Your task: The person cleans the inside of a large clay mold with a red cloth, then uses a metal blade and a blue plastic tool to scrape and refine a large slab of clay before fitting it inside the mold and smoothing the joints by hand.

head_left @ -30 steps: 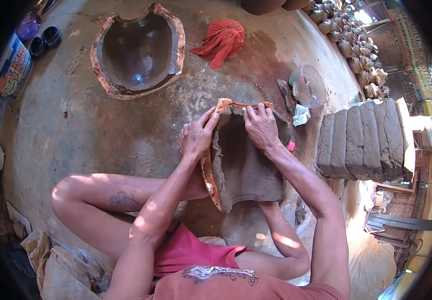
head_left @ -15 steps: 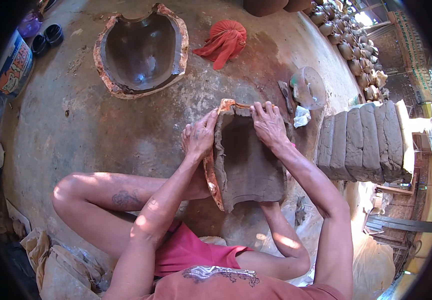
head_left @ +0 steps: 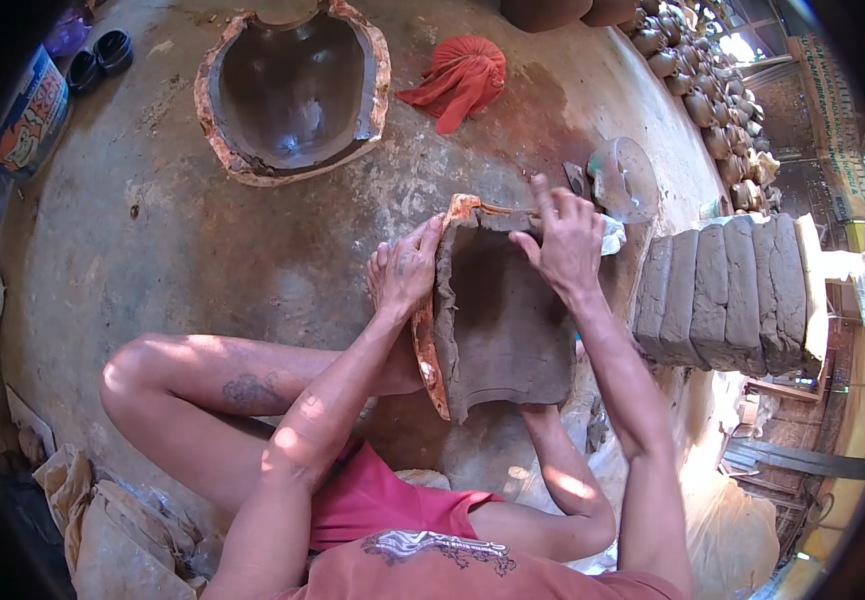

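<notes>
Propped over my lap is an orange-brown mould [head_left: 430,365] with a rough rim, lined with a grey sheet of wet clay [head_left: 512,350]. The clay's left edge is ragged, and its hollow is darker toward the top. My left hand [head_left: 402,268] is wrapped round the mould's upper left rim, its fingers bent against the outside. My right hand [head_left: 566,240] is at the upper right corner of the clay, thumb and fingers apart, with nothing seen in it. Whether its fingers touch the edge is hard to tell.
Ahead on the floor lies another mould half [head_left: 382,90] lined with clay, beside a red cloth bundle [head_left: 464,80]. A clear tub [head_left: 624,180] is ahead right, near stacked clay slabs [head_left: 712,290]. Several pots [head_left: 702,105] stand behind; a printed bucket [head_left: 30,120] is far left.
My right hand has let go of the mould's top edge, and its fingers have spread and lifted. My left hand keeps its hold. The view has shifted slightly.
</notes>
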`<state>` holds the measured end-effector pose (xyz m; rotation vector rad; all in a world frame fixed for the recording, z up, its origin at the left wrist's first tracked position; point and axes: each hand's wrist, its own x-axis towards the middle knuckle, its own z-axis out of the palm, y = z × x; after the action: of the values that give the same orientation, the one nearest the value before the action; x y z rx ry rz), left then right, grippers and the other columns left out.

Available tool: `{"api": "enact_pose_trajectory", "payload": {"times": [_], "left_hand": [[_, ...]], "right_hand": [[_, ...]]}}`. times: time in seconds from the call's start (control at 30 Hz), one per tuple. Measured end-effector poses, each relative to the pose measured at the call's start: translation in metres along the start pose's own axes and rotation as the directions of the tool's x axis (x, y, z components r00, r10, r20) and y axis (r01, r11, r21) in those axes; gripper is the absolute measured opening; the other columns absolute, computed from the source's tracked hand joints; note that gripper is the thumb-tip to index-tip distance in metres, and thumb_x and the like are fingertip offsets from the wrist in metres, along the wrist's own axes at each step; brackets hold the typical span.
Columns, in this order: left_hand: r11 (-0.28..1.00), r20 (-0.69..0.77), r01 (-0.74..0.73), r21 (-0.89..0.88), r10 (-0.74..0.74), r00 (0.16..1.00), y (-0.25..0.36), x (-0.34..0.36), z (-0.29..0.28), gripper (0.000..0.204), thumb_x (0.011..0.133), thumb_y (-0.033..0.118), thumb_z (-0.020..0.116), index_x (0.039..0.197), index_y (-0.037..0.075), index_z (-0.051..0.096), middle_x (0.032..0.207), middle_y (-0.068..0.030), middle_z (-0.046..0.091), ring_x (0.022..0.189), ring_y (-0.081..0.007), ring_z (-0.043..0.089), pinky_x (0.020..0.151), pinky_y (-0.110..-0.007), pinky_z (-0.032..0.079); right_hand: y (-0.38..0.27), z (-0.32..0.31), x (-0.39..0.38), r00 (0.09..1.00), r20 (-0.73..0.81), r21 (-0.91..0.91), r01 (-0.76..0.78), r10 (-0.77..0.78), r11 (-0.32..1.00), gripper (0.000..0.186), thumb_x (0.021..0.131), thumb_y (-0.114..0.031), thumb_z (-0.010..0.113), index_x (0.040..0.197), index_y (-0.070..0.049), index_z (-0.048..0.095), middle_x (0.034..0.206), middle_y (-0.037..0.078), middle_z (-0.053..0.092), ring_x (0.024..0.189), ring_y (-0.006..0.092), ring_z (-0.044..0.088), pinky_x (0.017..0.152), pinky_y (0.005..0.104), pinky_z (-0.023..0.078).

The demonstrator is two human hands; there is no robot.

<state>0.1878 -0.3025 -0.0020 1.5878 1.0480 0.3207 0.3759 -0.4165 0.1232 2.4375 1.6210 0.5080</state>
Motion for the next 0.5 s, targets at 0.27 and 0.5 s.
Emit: {"api": "enact_pose_trajectory", "payload": {"times": [0.27,0.5], "left_hand": [[0.999,0.008,-0.022,-0.029,0.022,1.0,0.007,-0.002,0.002,0.053,0.105,0.064,0.039,0.142,0.035,0.066,0.126,-0.014,0.073,0.116,-0.0408,0.064,0.11,-0.049,0.044],[1.0,-0.008,-0.016,-0.024,0.016,1.0,0.0,0.0,0.001,0.051,0.105,0.063,0.042,0.141,0.036,0.067,0.127,-0.0122,0.073,0.116,-0.0396,0.064,0.109,-0.049,0.044]], "right_hand": [[-0.002,0.048,-0.004,0.796,0.108,0.065,-0.604,0.596,0.794,0.057,0.084,-0.055,0.078,0.114,-0.007,0.073,0.107,0.016,0.076,0.11,0.0363,0.068,0.096,0.0616,0.044],[-0.011,0.033,-0.005,0.81,0.043,0.111,-0.585,0.585,0.803,0.061,0.085,-0.049,0.079,0.127,-0.006,0.072,0.113,0.016,0.076,0.11,0.038,0.07,0.097,0.0588,0.046]]}}
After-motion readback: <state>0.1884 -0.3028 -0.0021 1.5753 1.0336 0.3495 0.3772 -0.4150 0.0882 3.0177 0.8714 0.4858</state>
